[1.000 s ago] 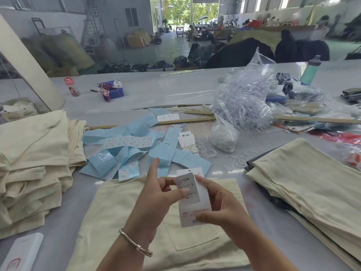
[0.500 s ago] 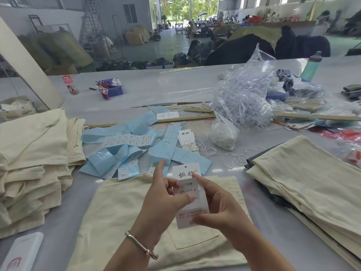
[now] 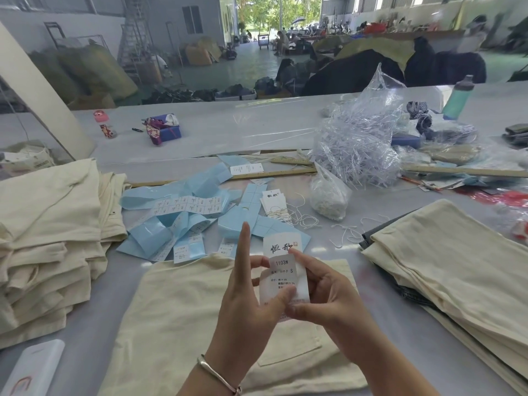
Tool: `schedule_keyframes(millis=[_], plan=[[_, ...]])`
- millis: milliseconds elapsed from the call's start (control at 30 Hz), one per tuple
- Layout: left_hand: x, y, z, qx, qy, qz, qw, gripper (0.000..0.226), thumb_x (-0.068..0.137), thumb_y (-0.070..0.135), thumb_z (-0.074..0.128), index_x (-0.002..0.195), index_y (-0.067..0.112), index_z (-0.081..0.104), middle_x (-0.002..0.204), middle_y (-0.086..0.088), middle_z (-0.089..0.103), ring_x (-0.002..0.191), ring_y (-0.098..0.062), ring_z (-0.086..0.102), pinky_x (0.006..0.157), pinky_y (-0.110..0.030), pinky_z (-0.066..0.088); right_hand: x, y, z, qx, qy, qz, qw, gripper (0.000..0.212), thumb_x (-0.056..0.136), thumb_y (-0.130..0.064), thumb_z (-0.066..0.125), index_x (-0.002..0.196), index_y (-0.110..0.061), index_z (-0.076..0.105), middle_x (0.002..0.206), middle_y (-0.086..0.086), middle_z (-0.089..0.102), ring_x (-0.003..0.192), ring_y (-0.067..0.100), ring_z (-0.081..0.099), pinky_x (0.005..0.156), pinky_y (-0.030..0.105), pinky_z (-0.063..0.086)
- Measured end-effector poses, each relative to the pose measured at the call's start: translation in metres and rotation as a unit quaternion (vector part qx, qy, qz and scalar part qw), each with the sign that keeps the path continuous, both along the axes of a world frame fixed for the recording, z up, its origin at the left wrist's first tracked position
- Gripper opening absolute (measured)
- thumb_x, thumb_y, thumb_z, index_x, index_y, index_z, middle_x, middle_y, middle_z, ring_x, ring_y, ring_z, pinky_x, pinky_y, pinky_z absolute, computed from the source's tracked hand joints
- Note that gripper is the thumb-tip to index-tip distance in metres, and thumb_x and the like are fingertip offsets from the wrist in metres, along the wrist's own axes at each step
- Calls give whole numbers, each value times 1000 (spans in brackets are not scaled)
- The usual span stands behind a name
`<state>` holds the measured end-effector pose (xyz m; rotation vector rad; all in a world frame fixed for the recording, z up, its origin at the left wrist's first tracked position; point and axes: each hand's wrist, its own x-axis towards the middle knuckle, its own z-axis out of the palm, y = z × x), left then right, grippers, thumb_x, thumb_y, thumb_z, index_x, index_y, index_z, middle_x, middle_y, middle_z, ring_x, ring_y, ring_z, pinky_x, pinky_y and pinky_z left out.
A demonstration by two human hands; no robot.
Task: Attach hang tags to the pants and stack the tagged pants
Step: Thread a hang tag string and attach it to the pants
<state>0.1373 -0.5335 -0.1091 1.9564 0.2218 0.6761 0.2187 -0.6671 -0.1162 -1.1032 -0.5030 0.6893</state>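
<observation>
From the head view I see my left hand (image 3: 245, 292) and right hand (image 3: 323, 292) both pinching the hang tag (image 3: 283, 270) upright above the cream pants (image 3: 183, 318) on the table (image 3: 85, 318), print facing me, probably to smooth its size sticker flat. Pants stacks (image 3: 445, 261) wait at both sides, within reach for stacking.

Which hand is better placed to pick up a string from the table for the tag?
Right, probably. The loose strings lie ahead and right of the hang tag; the left hand pinches its lower edge, so the right hand could let go.

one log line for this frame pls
phase: tag prep | left hand + right hand: both holding hang tag | pants: flat below, untagged | stacks: both sides
</observation>
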Motion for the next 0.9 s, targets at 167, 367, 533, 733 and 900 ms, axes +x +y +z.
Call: schedule_keyframes(millis=[167, 367, 533, 733, 900], plan=[[2, 6, -2, -15, 23, 30, 999, 112, 67, 48, 80, 143, 61, -2, 147, 30, 24, 131, 1, 40, 99, -21, 41, 1, 1, -1, -4, 4, -16, 1000, 85, 60, 15, 72, 137, -11, 47, 122, 15, 66, 110, 26, 64, 82, 37, 56], [-1, 21, -6, -387, 95, -74, 914, 99, 61, 17, 90, 142, 26, 35, 102, -16, 73, 95, -29, 71, 77, -33, 56, 0, 5, -4, 1, 19, -29, 999, 87, 60, 12, 76, 137, -17, 49, 124, 13, 65, 106, 27, 66, 77, 36, 56], [-2, 16, -12, -430, 71, -98, 895, 63, 67, 0, 79, 123, 11, 53, 103, -26, 71, 92, -35, 70, 74, -34, 57, -4, 15, -1, 17, 56, -60, 996, 72, 60, 1, 78, 129, -9, 58, 117, 17, 68, 104, 30, 66, 86, 38, 54], [-3, 18, -13, -353, 86, -131, 922, 47, 64, -2, 80, 105, -4, 57, 92, -28, 71, 82, -34, 71, 71, -36, 57, -4, 22, -1, -16, 151, -108, 982, 60, 50, 7, 82, 108, -7, 71, 92, 18, 72, 76, 28, 69, 61, 35, 57], [-1, 24, -20, -354, 94, -169, 915, 29, 64, -4, 78, 91, -4, 67, 90, -30, 71, 78, -28, 70, 68, -30, 55, 10, 22, -4, 2, 185, -175, 967, 54, 58, 0, 77, 111, -8, 69, 92, 19, 72, 73, 26, 69, 60, 36, 58]])
